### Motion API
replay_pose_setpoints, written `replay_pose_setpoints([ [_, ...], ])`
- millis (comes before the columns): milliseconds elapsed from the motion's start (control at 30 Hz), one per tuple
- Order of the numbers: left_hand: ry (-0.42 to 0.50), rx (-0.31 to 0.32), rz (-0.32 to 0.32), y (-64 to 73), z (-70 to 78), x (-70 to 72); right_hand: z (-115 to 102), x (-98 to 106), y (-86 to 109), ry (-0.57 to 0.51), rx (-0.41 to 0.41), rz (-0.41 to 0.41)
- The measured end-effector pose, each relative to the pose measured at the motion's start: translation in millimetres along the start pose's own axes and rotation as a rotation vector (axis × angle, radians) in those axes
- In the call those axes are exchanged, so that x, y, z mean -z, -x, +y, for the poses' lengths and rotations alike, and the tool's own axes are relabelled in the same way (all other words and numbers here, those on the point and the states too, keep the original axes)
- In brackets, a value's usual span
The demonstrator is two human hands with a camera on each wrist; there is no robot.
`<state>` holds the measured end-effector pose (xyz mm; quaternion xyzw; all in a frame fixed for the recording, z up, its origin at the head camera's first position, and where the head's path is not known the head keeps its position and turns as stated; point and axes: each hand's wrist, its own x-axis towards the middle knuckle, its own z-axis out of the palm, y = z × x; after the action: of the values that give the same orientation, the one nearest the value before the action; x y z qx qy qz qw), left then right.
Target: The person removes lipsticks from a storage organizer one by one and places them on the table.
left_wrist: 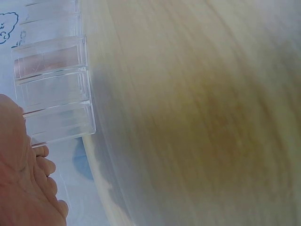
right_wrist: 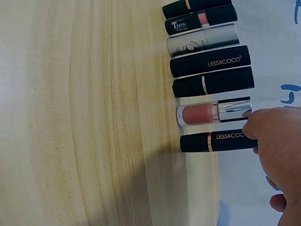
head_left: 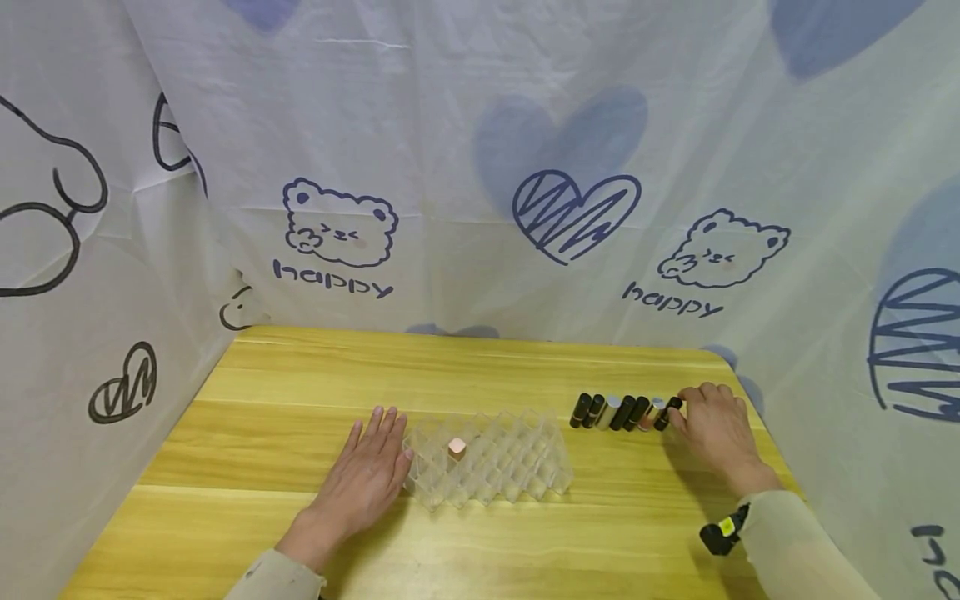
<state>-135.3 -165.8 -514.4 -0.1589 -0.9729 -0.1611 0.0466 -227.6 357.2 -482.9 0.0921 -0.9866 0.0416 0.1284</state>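
A clear, many-celled lipstick organizer (head_left: 517, 458) stands mid-table, with one pinkish-topped lipstick (head_left: 457, 451) upright in a cell. My left hand (head_left: 367, 471) lies at its left end, fingers straight and the thumb against its side. To the right, several lip products stand in a row. My right hand (head_left: 716, 429) pinches the top of the black lipstick (right_wrist: 197, 143) at the row's right end. Beside that one is a lip gloss (right_wrist: 197, 114) with a clear body and silver cap. A silver tube (right_wrist: 204, 41) stands among the other black lipsticks (right_wrist: 209, 61).
The yellow wood-grain table (head_left: 315, 375) is bounded at the back and sides by a white curtain (head_left: 450, 250) printed with hearts and bears. A black strap device (head_left: 723, 533) sits on the right wrist.
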Motion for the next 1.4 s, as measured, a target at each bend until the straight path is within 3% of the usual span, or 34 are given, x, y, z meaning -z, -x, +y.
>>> replay_pose_setpoints([
  [200, 0.006, 0.004, -0.004, 0.6, 0.4, 0.2, -2.2, 1.5, 1.3, 0.003, -0.014, 0.014],
  [467, -0.01, -0.001, -0.001, 1.4, -0.8, -0.9, -23.5, 10.1, 0.5, -0.008, 0.012, 0.131],
  [633, -0.039, -0.008, 0.0, 0.9, -1.5, -0.8, -52.8, 16.5, -3.1, -0.022, 0.07, 0.24],
  [867, -0.048, -0.01, 0.0, 0.4, -1.8, -0.5, -101.7, 18.3, -6.4, -0.048, 0.229, 0.399],
  [1200, -0.034, -0.009, 0.001, -1.9, -0.3, -0.4, -168.5, 6.1, -4.2, -0.099, 0.413, 0.422],
  [1400, -0.027, -0.003, -0.005, -1.0, -1.3, -0.5, -204.5, -1.7, -0.3, -0.128, 0.475, 0.429],
])
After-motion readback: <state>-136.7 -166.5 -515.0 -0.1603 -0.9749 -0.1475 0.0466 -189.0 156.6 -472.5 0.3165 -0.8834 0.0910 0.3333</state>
